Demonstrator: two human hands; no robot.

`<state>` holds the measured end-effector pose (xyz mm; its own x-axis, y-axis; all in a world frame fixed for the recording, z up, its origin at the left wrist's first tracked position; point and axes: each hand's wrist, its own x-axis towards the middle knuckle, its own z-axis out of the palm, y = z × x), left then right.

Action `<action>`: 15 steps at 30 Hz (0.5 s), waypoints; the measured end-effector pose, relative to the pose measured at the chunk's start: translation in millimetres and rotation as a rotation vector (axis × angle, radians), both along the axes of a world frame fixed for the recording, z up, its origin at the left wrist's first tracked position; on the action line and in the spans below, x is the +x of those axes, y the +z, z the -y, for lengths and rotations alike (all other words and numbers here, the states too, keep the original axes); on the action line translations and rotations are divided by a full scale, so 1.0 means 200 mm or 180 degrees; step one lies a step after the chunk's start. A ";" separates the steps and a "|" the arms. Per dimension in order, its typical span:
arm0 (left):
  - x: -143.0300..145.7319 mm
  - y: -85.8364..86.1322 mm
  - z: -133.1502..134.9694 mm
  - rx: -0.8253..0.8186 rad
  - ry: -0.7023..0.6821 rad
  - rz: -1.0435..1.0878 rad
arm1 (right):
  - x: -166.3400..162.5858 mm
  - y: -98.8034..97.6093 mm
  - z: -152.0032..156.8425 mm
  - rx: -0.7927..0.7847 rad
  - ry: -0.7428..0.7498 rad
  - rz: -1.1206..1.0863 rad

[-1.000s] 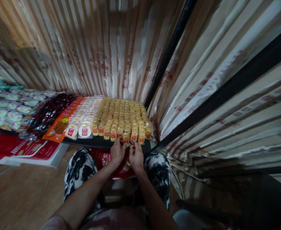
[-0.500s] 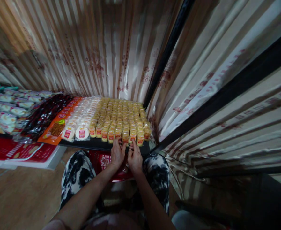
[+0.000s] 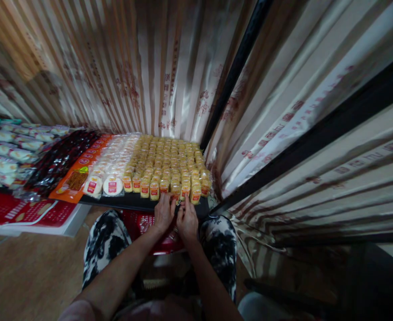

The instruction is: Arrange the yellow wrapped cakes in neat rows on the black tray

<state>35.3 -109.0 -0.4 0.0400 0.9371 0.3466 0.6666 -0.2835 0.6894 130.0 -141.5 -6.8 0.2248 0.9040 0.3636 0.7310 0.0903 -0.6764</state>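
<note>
Rows of small yellow wrapped cakes (image 3: 169,165) with red labels fill a black shelf (image 3: 132,201). My left hand (image 3: 163,213) and my right hand (image 3: 187,219) meet at the shelf's front edge. Their fingers pinch together on one yellow packet (image 3: 176,191) in the front row. Round white cakes (image 3: 112,185) in clear wrap lie to the left of the yellow ones. A red basket (image 3: 142,223) sits between my knees, under the hands.
Orange packs (image 3: 77,178), dark red packets (image 3: 60,160) and pale bagged goods (image 3: 2,151) line the shelf leftward. Red flat cartons (image 3: 25,214) lie on the brown floor. Striped shiny sheeting hangs behind and at the right, with black frame bars (image 3: 236,71) crossing it.
Both hands have moved slightly up to the front row of yellow cakes. The view has shifted a little to the right.
</note>
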 end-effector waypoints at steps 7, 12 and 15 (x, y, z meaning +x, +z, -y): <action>0.00 -0.05 -0.01 0.0118 -0.0136 -0.0074 | 0.00 -0.01 -0.01 -0.0027 0.0015 0.0086; -0.01 -0.06 0.00 0.0127 -0.0157 -0.0145 | 0.00 0.01 -0.01 -0.0049 0.0068 -0.0104; -0.02 -0.05 0.01 0.0121 -0.0217 -0.0069 | 0.00 0.01 0.00 -0.0067 0.0099 -0.0282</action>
